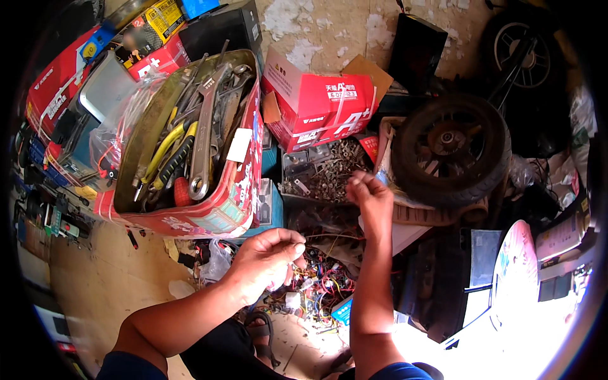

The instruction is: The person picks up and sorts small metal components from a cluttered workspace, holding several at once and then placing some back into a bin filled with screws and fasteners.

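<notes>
My right hand (370, 196) is raised at the right end of a bin of mixed small metal fasteners (329, 168), with thumb and fingertips pinched together; what is between them is too small to make out. My left hand (266, 259) is lower and left, below the bin, with fingers curled toward the thumb; any thing inside is hidden. A thin wire (335, 235) shows just right of it, and I cannot tell whether it is held. Beneath my hands lies a tangle of coloured wires and connectors (323, 285).
A printed tin (225, 215) of wrenches and pliers stands left, before stacked boxes. An open red carton (310, 101) sits behind the bin. A tyred wheel (418, 158) lies right, another wheel (516, 54) beyond. A pink round object (513, 266) is lower right in glare.
</notes>
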A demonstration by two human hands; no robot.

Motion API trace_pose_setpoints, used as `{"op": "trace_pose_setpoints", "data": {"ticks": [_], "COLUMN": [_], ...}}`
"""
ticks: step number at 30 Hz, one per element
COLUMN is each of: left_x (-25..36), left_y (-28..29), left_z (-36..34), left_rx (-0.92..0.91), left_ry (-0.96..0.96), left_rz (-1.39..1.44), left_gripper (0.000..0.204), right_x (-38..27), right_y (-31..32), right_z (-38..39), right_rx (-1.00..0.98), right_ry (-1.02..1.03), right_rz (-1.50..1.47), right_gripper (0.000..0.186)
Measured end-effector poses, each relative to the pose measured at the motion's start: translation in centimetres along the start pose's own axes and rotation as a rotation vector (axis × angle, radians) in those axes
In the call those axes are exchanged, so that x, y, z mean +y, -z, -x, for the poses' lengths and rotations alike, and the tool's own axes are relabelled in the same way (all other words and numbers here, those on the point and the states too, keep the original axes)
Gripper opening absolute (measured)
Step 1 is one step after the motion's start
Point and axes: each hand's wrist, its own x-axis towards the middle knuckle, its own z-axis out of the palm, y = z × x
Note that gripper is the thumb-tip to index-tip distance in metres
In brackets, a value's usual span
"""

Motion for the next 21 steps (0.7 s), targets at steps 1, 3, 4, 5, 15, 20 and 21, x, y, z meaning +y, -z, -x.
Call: {"op": "trace_pose_setpoints", "data": {"ticks": [1, 3, 4, 5, 15, 20, 21], "left_x": [0.1, 0.1, 0.4, 0.2, -1.4, -1.0, -0.8], "left_y": [-0.3, -0.6, -1.1, -1.1, -0.1, -0.1, -0.1], "left_z": [0.0, 0.0, 0.0, -0.1, -1.4, -0.5, -0.3], "left_rx": [0.025, 0.086, 0.110, 0.123, 0.298, 0.217, 0.195], "left_ry": [-0.039, -0.111, -0.124, -0.180, -0.527, -0.493, -0.444], "left_rz": [-0.037, -0.108, -0.135, -0.099, -0.478, -0.303, -0.310], "left_gripper": [0.016, 0.017, 0.017, 0.016, 0.014, 0.012, 0.011], "right_x": [-1.0, -1.9, -2.0, -1.7, -0.9, -0.7, -0.1], "right_y": [-0.3, -1.4, -2.1, -3.2, -6.4, -6.1, -5.3], "right_z": [1.2, 3.5, 4.6, 5.6, 9.6, 7.9, 7.1], "right_rx": [-0.076, -0.415, -0.522, -0.639, -0.663, -0.515, -0.454], "right_ry": [-0.097, -0.304, -0.386, -0.476, -0.601, -0.474, -0.379], "right_rz": [0.000, -0.073, -0.150, -0.234, -0.479, -0.366, -0.234], "right_gripper": [0.028, 0.029, 0.028, 0.028, 0.033, 0.028, 0.027]}}
